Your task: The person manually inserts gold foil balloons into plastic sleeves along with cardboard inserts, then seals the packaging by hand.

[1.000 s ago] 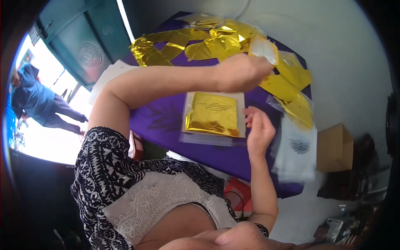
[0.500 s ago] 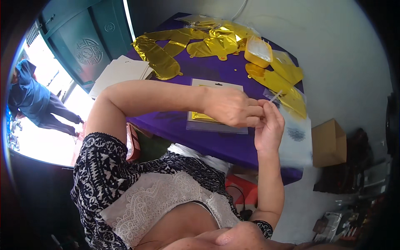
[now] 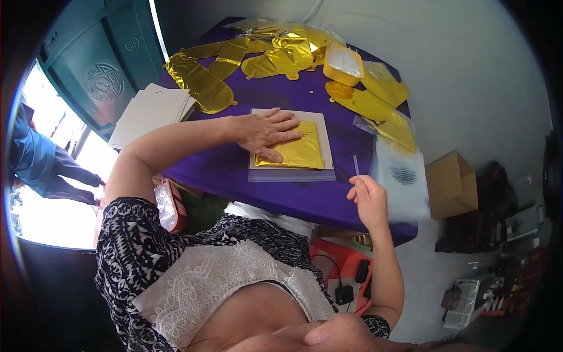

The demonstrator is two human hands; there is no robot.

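My left hand [image 3: 267, 134] lies flat with spread fingers on a folded gold foil balloon [image 3: 305, 149]. That balloon rests on a white card [image 3: 319, 124] inside a clear plastic bag [image 3: 293, 176], whose lower edge reaches past the card toward me. To the right, my right hand [image 3: 370, 200] pinches a thin, translucent straw-like strip [image 3: 355, 164] between thumb and fingers, its free end pointing up. Beside that hand lies a pile of clear bags [image 3: 396, 193] with small print.
Unfolded gold foil balloons [image 3: 214, 91] spread along the back of the purple-covered table [image 3: 281, 91]. A yellow tub [image 3: 343, 73] with white contents stands among them. White cards [image 3: 155, 111] are stacked at left. A cardboard box [image 3: 451, 185] is at right; a person [image 3: 44, 155] stands outside the doorway.
My hands have come apart. The left one moved left and down flat onto the gold balloon; the right one moved lower, keeping the strip. The view has shifted slightly.
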